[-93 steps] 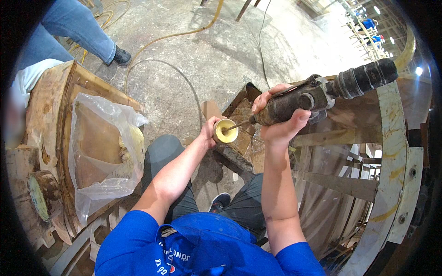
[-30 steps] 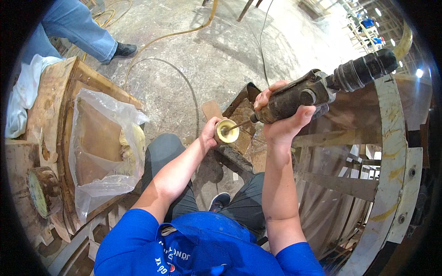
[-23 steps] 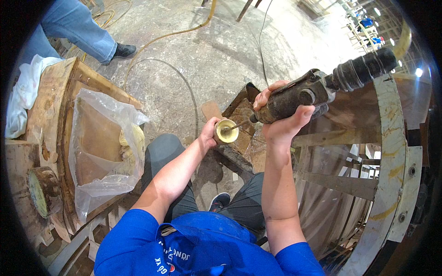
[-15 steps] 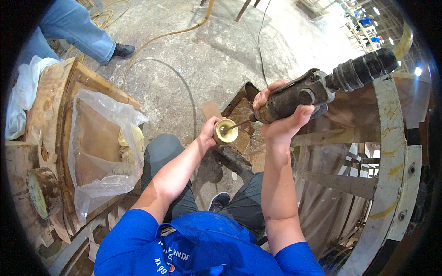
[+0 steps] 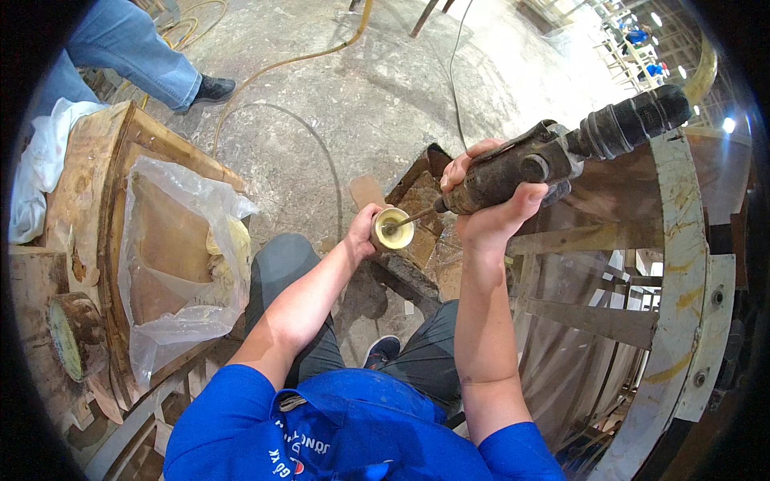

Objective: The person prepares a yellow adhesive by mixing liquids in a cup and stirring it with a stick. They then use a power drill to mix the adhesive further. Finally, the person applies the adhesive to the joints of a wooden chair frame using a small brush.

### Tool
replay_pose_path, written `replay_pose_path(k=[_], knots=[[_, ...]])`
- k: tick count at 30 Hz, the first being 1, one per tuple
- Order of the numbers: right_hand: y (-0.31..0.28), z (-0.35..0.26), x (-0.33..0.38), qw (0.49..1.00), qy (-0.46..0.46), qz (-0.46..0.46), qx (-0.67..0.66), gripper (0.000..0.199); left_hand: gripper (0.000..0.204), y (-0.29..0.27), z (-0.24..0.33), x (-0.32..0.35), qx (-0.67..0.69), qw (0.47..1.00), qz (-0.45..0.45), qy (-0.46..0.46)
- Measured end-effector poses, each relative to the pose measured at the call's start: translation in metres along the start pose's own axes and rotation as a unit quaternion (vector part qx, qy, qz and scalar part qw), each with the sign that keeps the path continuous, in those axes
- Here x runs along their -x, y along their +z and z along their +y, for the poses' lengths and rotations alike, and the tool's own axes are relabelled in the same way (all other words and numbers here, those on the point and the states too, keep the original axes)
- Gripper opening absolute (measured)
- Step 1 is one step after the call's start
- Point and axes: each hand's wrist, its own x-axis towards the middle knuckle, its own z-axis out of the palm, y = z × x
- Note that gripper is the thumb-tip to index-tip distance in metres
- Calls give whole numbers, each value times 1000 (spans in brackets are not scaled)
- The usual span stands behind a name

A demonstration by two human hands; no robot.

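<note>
My left hand (image 5: 362,233) is wrapped round a small round cup (image 5: 378,233) whose open top faces up, with pale yellow matter inside. My right hand (image 5: 489,228) grips a dark, worn hand-held power drill (image 5: 497,176). From its front end a thin metal rod (image 5: 420,215) slants down to the left into the cup. The rod's tip sits in the cup and is partly lost in its contents. A thick hose (image 5: 704,72) runs up from the drill's rear end.
Left stands a wooden box (image 5: 88,176) with a clear plastic bag (image 5: 172,321) holding yellowish stuff. A round tin (image 5: 78,337) is beside it. Below the cup is an open carton (image 5: 421,172). A metal-and-wood rack (image 5: 674,280) rises at right. Hoses cross the floor; another person's leg (image 5: 136,52) shows far left.
The cup and my left hand have shifted very slightly to the left. The rod stays in the cup, and my right hand keeps its grip on the drill.
</note>
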Motion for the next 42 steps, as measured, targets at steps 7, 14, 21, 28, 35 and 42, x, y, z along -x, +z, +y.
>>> replay_pose_path(k=[7, 14, 21, 28, 35, 42], knots=[[1, 2, -1, 1000, 1, 12, -2, 82, 23, 3, 0, 2, -26, 999, -9, 19], [-2, 3, -2, 1000, 9, 4, -6, 82, 23, 4, 0, 4, -4, 1000, -10, 15], [1, 1, -4, 1000, 10, 14, -2, 82, 24, 4, 2, 4, 5, 999, -36, 0], [1, 0, -4, 1000, -2, 13, -1, 83, 27, 3, 0, 3, 3, 1000, -14, 7], [3, 0, -3, 1000, 4, 9, 1, 84, 26, -6, 0, -5, -17, 1000, -10, 16], [0, 2, -4, 1000, 6, 1, -2, 84, 27, 4, -1, 1, -26, 999, 6, 19]])
